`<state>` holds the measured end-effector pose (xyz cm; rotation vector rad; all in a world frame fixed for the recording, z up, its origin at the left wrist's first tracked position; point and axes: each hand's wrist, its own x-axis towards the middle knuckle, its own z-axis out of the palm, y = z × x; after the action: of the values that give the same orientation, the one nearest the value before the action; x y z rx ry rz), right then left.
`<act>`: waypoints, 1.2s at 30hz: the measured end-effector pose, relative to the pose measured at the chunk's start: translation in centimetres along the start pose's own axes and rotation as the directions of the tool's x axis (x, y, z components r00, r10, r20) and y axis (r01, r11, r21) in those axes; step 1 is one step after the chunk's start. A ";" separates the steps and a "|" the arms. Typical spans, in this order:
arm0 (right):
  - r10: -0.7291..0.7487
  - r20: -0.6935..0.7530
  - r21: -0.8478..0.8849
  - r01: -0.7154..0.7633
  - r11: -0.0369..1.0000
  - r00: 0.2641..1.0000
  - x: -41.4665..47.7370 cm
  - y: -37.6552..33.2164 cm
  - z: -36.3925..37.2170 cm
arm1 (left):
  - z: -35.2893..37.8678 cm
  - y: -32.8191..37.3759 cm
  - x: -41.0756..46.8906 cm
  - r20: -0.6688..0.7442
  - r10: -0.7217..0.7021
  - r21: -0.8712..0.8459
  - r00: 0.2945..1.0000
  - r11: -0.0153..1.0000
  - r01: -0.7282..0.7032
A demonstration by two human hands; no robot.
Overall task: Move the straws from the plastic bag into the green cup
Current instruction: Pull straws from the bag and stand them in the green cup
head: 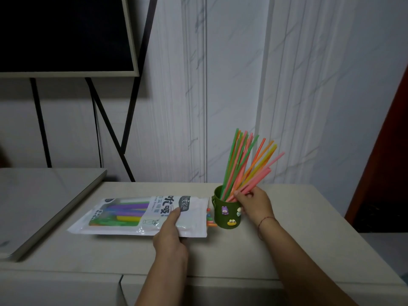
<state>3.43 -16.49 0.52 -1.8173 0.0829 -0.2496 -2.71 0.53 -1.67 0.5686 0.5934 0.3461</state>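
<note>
On the pale cabinet top (287,239), the plastic bag (123,219) lay flat with its open mouth just beside the green cup (225,215). The cup stood upright near the back edge by the marble-patterned wall (309,85). Bare surface stretched to the cup's right and toward the front edge. To the left, a grey slab (44,202) sat close to the bag's far end.

On the bag's white label we could read large Chinese characters and the word "Straw"; the finer print was too small. Small cartoon charms (231,222) dotted the cup's side.

Our left hand (171,237) pinched the bag's near edge, thumb on top and fingers tucked beneath. Our right hand (254,204), a red string (266,219) at the wrist, curled round a bunch of pink straws at the cup's rim. The straws in the cup (242,160) fanned up and rightward. More straws (125,214) remained in the bag, with a few tips (209,217) poking from its mouth.
</note>
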 end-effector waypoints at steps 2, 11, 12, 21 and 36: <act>-0.016 -0.019 -0.007 0.016 1.000 1.000 0.1 -0.3 -0.5 | 0.0 0.1 -0.1 0.004 0.001 -0.002 1.000 1.000 -0.001; -0.015 -0.121 0.097 0.027 0.995 0.993 -0.4 -0.5 -1.7 | 0.0 -0.1 -0.1 0.036 -0.025 0.012 0.999 1.000 0.024; -0.009 -0.116 0.100 0.021 0.995 0.993 -0.4 -0.5 -1.6 | 0.0 -0.1 -0.2 0.037 -0.022 0.016 0.999 1.000 0.021; 0.062 -0.086 0.127 -0.051 0.991 0.994 -0.5 -0.2 -1.0 | 0.2 0.0 -0.4 0.034 0.008 0.011 0.999 1.000 -0.009; 0.081 0.453 0.175 -0.178 0.968 0.888 -5.8 -2.4 1.9 | 0.5 0.1 -0.9 0.061 0.001 -0.029 0.998 1.000 0.001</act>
<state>-1.98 -12.97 1.63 -1.6058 -0.1396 0.2494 -3.11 -0.01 -0.84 0.5492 0.5286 0.3358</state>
